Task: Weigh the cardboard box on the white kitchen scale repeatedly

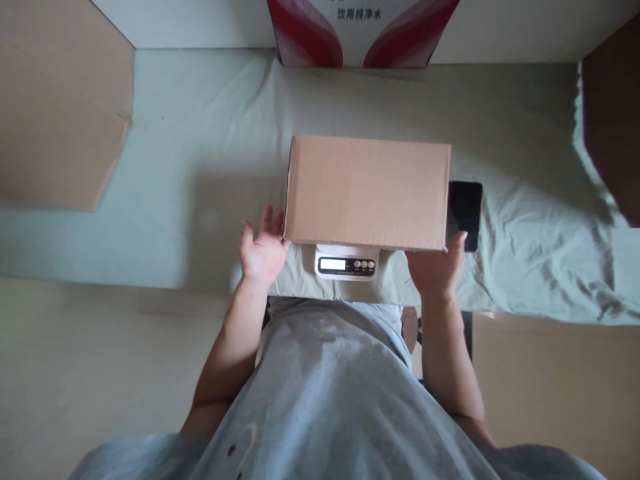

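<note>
A closed brown cardboard box (369, 193) sits over a small white digital scale (347, 269). Only the scale's front shows, with its lit display and buttons; the rest is hidden beneath the box, and the reading is not legible. At the box's lower left corner, my left hand (263, 253) is open, palm up with fingers spread. It is close to the corner; whether it touches, I cannot tell. My right hand (437, 270) is by the lower right corner, thumb stretched out. Its other fingers are partly hidden under the box edge, and it does not wrap round the box.
A black phone (466, 215) lies just right of the box. Pale green cloth (210, 120) covers the table. A red and white carton (360, 40) stands at the back, cardboard (60, 113) at the left, and a dark brown panel (615, 120) at the right.
</note>
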`<state>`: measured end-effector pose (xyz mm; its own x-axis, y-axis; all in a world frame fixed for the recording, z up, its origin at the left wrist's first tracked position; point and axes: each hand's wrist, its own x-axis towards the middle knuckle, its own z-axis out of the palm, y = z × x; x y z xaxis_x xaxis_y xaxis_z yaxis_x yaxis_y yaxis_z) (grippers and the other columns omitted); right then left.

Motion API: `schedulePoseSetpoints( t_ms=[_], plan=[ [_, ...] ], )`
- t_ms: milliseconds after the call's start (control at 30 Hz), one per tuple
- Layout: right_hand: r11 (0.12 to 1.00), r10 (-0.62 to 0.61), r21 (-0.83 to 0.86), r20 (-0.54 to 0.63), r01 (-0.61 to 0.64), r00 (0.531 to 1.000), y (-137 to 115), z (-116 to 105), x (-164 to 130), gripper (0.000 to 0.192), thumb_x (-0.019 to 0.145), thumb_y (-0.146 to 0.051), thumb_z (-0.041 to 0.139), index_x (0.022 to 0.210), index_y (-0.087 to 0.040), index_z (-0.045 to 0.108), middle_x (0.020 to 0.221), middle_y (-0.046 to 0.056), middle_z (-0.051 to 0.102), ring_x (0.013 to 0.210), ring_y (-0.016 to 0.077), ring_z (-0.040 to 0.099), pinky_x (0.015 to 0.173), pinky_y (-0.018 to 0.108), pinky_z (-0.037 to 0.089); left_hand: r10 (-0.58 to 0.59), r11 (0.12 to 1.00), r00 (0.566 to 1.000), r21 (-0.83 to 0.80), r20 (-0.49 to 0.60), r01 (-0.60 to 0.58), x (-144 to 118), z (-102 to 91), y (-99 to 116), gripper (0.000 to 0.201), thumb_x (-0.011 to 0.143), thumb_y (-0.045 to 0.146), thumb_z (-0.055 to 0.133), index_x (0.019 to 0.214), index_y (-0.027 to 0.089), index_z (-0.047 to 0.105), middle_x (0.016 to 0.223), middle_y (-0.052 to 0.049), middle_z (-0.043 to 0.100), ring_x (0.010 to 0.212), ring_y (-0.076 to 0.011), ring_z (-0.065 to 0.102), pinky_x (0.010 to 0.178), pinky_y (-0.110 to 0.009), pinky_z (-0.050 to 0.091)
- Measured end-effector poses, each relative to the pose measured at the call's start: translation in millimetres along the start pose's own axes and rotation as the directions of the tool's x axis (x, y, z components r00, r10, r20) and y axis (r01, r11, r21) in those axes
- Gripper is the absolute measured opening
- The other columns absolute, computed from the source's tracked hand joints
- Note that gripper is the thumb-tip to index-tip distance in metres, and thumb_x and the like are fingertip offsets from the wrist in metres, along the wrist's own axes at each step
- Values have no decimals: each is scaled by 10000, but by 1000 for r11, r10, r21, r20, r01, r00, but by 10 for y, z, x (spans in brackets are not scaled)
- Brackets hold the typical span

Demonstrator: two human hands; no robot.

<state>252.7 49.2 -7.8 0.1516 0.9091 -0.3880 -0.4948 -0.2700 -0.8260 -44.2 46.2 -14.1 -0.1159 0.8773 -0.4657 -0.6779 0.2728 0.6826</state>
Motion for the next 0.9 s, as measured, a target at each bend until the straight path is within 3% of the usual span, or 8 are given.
schedulePoseSetpoints(
  t_ms=[133, 300, 467, 633, 767, 900],
  plan=[
    [1000, -18, -10, 23, 19, 1000, -13, 28, -3, 543, 838, -628, 290, 1206, -354, 581, 1337, -22, 604, 1191, 199, 593, 1092, 538, 443, 8, 999, 1000, 39, 6, -8, 13, 15, -11, 554, 873, 619, 249, 1185, 307, 585, 1474, -5, 458, 1452, -217, 277, 1198, -445, 211],
    [998, -40, -42, 0, 40, 999, -32, 57, -48, 529, 862, -617, 258, 1182, -362, 594, 1348, -21, 592, 1276, 213, 531, 1101, 543, 406, 20, 996, 1000, 82, -3, -20, -42, 63, 8, 533, 890, 566, 253, 1233, 300, 563, 1497, -6, 429, 1465, -213, 240, 1201, -446, 207],
    [954, -279, -135, -68, 268, 958, 21, 135, -173, 533, 875, -601, 294, 1097, -276, 655, 1193, 36, 676, 1231, 245, 562, 1086, 523, 389, 158, 973, 986, 158, 54, -165, -278, 245, -36, 420, 907, 504, 360, 1195, 319, 602, 1484, 21, 449, 1458, -204, 262, 1213, -450, 178],
    [892, -412, -189, 35, 411, 910, 58, 276, -299, 502, 882, -573, 316, 1033, -274, 690, 1074, 33, 712, 1135, 217, 606, 1073, 441, 397, 257, 923, 955, 256, 148, -288, -429, 405, -131, 412, 879, 578, 403, 995, 309, 693, 1315, 4, 617, 1369, -195, 424, 1216, -413, 205],
    [871, -450, -171, 101, 461, 887, -108, 353, -237, 511, 892, -573, 283, 1064, -296, 676, 1120, 25, 695, 1158, 220, 596, 1065, 438, 402, 339, 890, 920, 253, 195, -381, -376, 505, -48, 396, 870, 590, 412, 911, 316, 695, 1218, 8, 667, 1360, -179, 433, 1207, -391, 234],
    [862, -454, -182, 136, 473, 881, -337, 459, -14, 553, 858, -644, 285, 1090, -310, 660, 1132, 20, 690, 1204, 237, 570, 1061, 449, 411, 380, 862, 891, 254, 249, -439, -141, 649, 103, 433, 812, 657, 456, 897, 296, 679, 1198, -9, 663, 1381, -210, 396, 1196, -399, 246]
  ],
)
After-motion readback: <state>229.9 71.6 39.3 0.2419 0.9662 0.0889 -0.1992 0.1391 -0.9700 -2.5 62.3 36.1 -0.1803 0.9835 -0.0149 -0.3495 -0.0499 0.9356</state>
